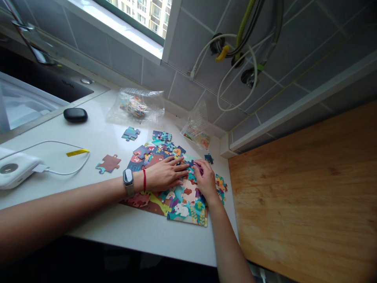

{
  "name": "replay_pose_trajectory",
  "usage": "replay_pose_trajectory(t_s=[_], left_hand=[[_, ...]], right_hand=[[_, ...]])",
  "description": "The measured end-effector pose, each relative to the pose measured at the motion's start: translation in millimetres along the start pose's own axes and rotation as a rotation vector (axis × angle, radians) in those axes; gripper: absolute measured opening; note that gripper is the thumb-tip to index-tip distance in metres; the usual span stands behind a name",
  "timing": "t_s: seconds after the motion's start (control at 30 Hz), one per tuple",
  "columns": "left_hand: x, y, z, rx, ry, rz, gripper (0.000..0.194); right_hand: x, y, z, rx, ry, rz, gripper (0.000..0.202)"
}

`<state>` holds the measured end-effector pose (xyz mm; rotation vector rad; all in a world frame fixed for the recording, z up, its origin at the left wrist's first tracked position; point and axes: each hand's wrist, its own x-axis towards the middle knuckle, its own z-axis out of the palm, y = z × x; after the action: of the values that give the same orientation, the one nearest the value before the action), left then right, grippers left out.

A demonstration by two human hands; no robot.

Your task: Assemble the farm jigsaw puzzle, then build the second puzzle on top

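Observation:
A colourful jigsaw puzzle [179, 210] with animal pictures, partly joined, lies on the white counter. Across its middle rests my left hand [166, 173], palm down with the fingers stretched out over the pieces. At the puzzle's upper right, my right hand [205, 177] has its fingertips pinched on a purplish puzzle piece [199, 168], mostly hidden by the fingers. Loose pieces overlap on the puzzle's left and upper parts. A brown puzzle piece [108, 163] and a teal puzzle piece [130, 134] lie apart to the left. More pieces [220, 184] sit right of my right wrist.
Behind the puzzle lie a clear plastic bag [137, 104] of pieces and a smaller bag [197, 131]. At left are a black case [75, 114], a white power bank [17, 169] with a cable, and a sink [35, 82]. A wooden board [303, 196] borders the counter at right.

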<state>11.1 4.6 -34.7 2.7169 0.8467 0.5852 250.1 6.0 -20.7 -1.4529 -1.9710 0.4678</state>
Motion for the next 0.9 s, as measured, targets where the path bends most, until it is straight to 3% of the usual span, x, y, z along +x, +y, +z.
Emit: replay_pose_trajectory(t_s=[0.33, 0.63, 0.9], left_hand=[[-11.4, 2.3, -1.1, 0.026, 0.004, -0.037, 0.051], [-9.4, 4.6, -12.2, 0.1, -0.056, -0.094, 0.052], [-3.3, 5.6, -16.4, 0.067, -0.113, -0.112, 0.054]], right_hand=[[-5.7, 14.8, -27.6, -0.068, -0.302, 0.065, 0.048], [-8.3, 17.3, -35.1, -0.054, -0.292, 0.079, 0.046], [-12.0, 13.9, -26.8, -0.034, -0.254, 0.046, 0.049]])
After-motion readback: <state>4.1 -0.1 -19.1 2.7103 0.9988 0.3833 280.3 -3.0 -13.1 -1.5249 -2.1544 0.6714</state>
